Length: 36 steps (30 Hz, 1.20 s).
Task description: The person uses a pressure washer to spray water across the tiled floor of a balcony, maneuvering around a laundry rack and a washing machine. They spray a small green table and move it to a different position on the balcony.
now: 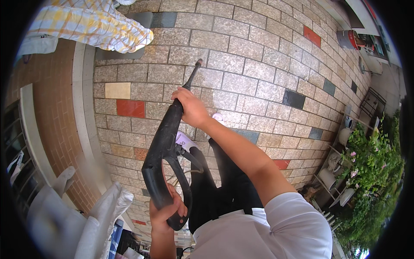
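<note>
A black pressure washer gun (166, 129) runs diagonally up the middle of the view. My left hand (168, 205) is wrapped around its rear grip, inside the looped guard. Farther forward, my right hand (190, 106) grips the front of the body where the thin lance (193, 75) begins. The nozzle (200, 61) points away from me, low over the stone paving (245, 61), with a faint pale spray at its tip. Darker, wet-looking paving shows beside the lance. My lilac shoes (185, 141) stand below the gun. My left fingers partly hide the trigger.
A yellow-and-white plaid cloth (97, 27) hangs over a grey plate (142, 21) at the upper left. A raised ledge (82, 97) borders the paving. White sheeting (100, 217) is at the lower left. A bucket (347, 39) and flowering plants (368, 155) line the right.
</note>
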Motion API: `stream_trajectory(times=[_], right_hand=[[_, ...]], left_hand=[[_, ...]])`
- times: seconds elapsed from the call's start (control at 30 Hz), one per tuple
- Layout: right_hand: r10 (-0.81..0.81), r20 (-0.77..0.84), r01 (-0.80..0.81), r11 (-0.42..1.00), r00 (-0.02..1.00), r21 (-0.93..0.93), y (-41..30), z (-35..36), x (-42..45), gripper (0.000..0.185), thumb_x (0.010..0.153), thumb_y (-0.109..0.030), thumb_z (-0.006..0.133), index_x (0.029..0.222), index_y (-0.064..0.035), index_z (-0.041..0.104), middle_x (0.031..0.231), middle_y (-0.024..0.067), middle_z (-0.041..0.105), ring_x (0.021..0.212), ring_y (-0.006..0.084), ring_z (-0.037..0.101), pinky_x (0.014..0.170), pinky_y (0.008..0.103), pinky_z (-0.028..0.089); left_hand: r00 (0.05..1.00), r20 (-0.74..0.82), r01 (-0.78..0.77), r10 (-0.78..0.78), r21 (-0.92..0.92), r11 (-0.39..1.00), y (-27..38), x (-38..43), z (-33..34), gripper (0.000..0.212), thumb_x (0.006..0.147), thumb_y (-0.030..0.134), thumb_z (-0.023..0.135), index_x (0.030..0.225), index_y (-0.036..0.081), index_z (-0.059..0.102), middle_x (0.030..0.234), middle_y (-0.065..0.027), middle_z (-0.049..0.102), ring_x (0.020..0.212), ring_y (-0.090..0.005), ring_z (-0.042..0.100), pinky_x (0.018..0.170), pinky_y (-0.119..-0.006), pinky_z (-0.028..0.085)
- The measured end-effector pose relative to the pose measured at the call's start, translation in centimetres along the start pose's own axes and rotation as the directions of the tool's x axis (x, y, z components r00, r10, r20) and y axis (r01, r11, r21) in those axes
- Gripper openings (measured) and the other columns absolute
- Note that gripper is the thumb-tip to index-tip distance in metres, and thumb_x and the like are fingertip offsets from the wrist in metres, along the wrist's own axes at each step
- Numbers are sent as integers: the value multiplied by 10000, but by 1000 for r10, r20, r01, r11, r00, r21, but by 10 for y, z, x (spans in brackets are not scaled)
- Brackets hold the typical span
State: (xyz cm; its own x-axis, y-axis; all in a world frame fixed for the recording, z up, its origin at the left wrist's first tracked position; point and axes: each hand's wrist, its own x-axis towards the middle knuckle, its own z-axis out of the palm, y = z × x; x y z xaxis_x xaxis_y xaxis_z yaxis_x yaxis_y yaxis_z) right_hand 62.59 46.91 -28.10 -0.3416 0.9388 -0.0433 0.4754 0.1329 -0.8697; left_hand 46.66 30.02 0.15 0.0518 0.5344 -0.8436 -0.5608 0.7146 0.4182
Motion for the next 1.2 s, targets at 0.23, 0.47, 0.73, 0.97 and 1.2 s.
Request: stream_trajectory(times=[0.23,0.47,0.73,0.97,1.2], right_hand=[[43,26,-42,999,999,-30,10,11,-17,479,759,51,743,1187,-88,581,1319,174,621,1426,398,486,1080,482,498],[53,65,-50,997,996,-55,5,9,-9,452,780,60,717,1184,-89,583,1306,174,629,1414,397,494,1067,485,507],[-23,-32,20,995,999,-95,-4,19,-12,445,753,43,742,1148,-87,585,1282,186,622,1362,403,532,1052,474,513],[45,82,-40,997,996,-64,-12,30,-52,418,751,43,732,1123,-90,595,1191,174,612,1218,388,597,962,465,525],[95,-11,-95,991,995,-91,10,14,-80,475,713,72,728,1150,-72,609,1220,184,634,1288,420,559,1050,483,484]], left_hand=[[999,-1,41,-41,-65,997,-2,4,0,472,802,52,626,1251,3,486,824,-105,544,592,-193,551,558,-352,492],[1000,29,-7,10,-89,996,-15,14,-10,451,812,36,616,1240,-13,483,818,-103,544,599,-193,555,576,-359,502],[996,86,-10,20,-113,994,-24,4,-29,459,827,42,637,1256,1,481,835,-98,547,629,-198,581,589,-371,516],[997,48,67,-63,-86,994,-32,-18,-41,401,824,1,649,1194,0,496,824,-117,565,612,-214,595,557,-366,517],[988,93,130,-125,-49,990,-39,-6,-32,365,848,9,645,1182,-3,498,829,-109,563,622,-206,601,562,-358,515]])
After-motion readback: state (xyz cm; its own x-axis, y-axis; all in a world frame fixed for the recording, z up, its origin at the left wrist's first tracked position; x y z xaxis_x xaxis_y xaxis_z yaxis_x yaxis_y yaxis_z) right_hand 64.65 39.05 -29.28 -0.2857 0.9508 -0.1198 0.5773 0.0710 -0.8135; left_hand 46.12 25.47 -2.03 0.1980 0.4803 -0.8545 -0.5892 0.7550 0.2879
